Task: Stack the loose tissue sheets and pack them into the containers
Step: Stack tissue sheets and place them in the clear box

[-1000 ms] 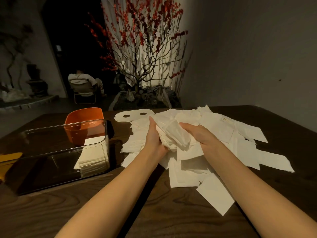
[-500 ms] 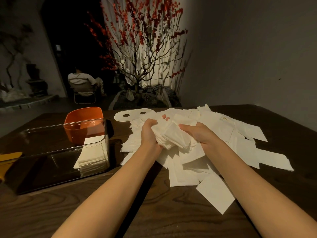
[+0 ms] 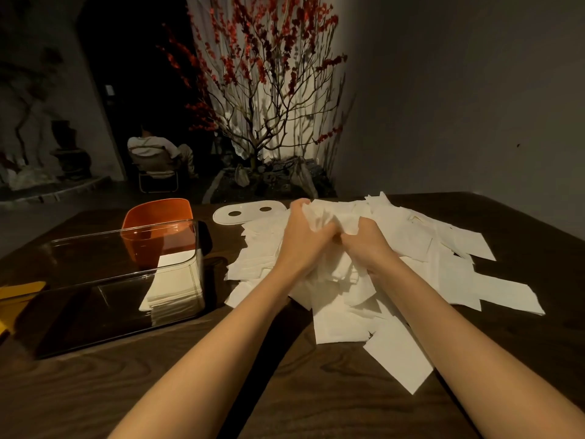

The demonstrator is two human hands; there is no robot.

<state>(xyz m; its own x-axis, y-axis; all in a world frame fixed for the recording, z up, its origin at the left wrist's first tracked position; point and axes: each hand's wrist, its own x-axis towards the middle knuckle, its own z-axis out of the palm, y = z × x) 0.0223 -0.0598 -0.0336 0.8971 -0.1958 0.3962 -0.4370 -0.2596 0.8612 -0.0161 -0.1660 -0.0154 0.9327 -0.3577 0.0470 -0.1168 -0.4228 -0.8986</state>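
**Paper on dark wood**

The dark brown wooden table point(image 3: 316, 403) shows wavy grain under a faint sheen. On it lie thin white matt paper tissue sheets point(image 3: 443, 280) — soft, crumpled at the heap's top. Left of the heap, a clear glossy plastic box point(image 3: 104, 280) — behind it, an orange smooth plastic tub point(image 3: 158, 213).
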